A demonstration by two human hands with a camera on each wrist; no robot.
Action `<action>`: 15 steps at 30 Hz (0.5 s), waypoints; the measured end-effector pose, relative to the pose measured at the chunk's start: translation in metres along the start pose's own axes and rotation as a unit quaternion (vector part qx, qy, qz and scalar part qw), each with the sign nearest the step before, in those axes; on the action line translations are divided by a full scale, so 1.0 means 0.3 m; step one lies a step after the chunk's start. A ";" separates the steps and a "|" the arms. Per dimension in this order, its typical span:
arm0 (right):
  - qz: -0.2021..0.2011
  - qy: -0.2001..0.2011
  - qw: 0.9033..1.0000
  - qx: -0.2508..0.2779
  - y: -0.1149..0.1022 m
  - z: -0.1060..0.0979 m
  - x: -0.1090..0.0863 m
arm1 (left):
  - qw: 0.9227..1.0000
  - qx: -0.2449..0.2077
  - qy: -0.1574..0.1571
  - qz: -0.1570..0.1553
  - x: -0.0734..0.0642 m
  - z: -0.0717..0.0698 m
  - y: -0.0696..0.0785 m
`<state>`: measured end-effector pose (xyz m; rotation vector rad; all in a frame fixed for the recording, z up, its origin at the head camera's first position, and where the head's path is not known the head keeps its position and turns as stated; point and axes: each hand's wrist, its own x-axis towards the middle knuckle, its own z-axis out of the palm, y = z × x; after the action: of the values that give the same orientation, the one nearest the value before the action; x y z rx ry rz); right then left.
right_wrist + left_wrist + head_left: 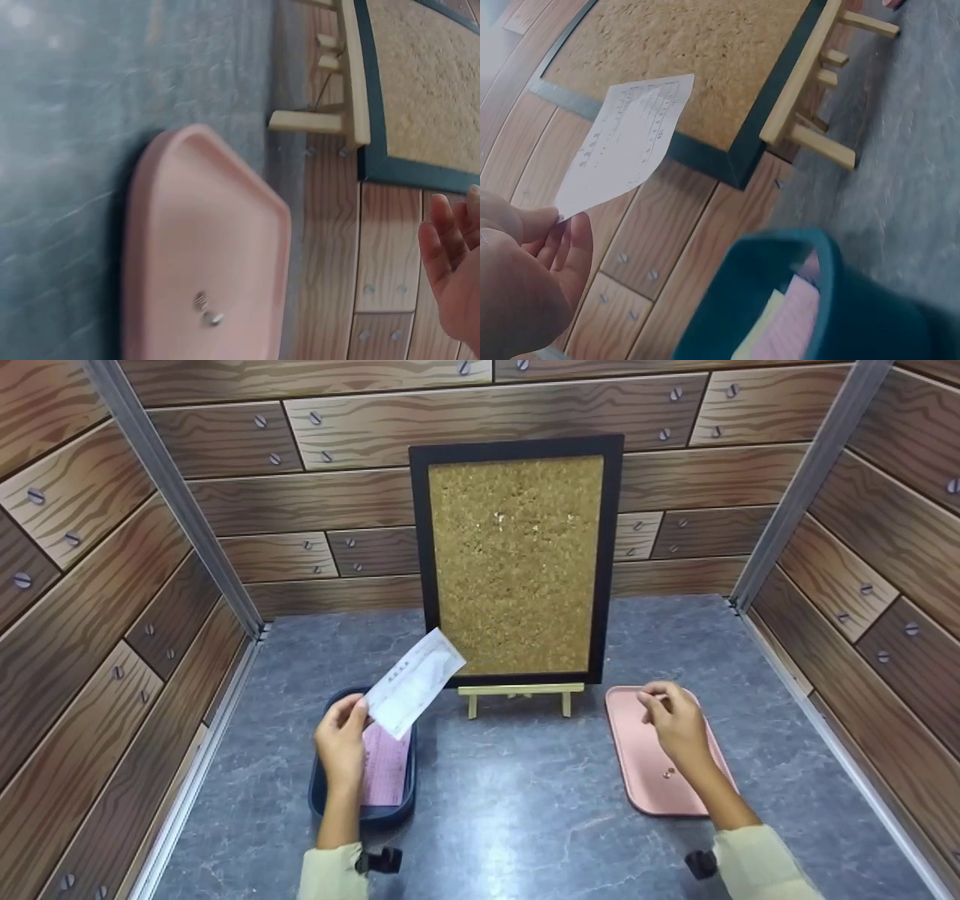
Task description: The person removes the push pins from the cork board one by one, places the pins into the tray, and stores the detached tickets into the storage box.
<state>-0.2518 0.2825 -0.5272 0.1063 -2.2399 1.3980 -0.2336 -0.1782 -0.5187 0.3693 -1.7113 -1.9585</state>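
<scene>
My left hand [343, 742] pinches a white slip of paper [416, 682] by one corner between thumb and fingers. The slip has printed lines and is held up, tilted, in front of the corkboard's [517, 562] lower left corner in the head view. Below that hand is a dark blue bin [829, 277] with a pink slip [791, 319] and a pale yellow one [761, 326] inside. My right hand [679, 727] is raised over the pink tray [634, 780], fingers bent and thumb near the index fingertip; I cannot tell whether something small is between them.
Two small shiny metal pieces, like thumbtacks [212, 318], lie in the pink tray. The black-framed corkboard stands upright on a small wooden easel [521, 690]. Wood-patterned walls [360, 502] enclose the grey marbled tabletop [510, 795] on the sides and back.
</scene>
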 end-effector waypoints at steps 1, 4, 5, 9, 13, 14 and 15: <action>0.012 -0.003 1.000 0.001 0.008 -0.010 -0.008 | 1.000 0.007 0.002 -0.004 -0.006 -0.013 -0.001; 0.043 -0.006 0.999 -0.002 0.034 -0.037 -0.030 | 0.999 0.033 0.011 -0.020 -0.024 -0.046 -0.006; 0.046 -0.007 0.999 0.000 0.052 -0.045 -0.036 | 0.999 0.041 0.015 -0.024 -0.029 -0.057 -0.009; 0.063 0.000 0.998 -0.016 0.119 -0.070 -0.061 | 0.997 0.051 0.037 -0.035 -0.047 -0.102 -0.023; 0.075 0.000 0.997 -0.033 0.149 -0.091 -0.088 | 0.996 0.056 0.054 -0.038 -0.062 -0.146 -0.036; 0.077 -0.002 0.996 -0.036 0.155 -0.094 -0.094 | 0.996 0.057 0.059 -0.038 -0.066 -0.156 -0.038; 0.081 -0.004 0.996 -0.040 0.161 -0.098 -0.100 | 0.996 0.060 0.063 -0.037 -0.069 -0.164 -0.040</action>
<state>-0.2301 0.3249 -0.5700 -0.0981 -2.3525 1.3886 -0.1932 -0.2075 -0.5415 0.5948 -1.7608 -1.8469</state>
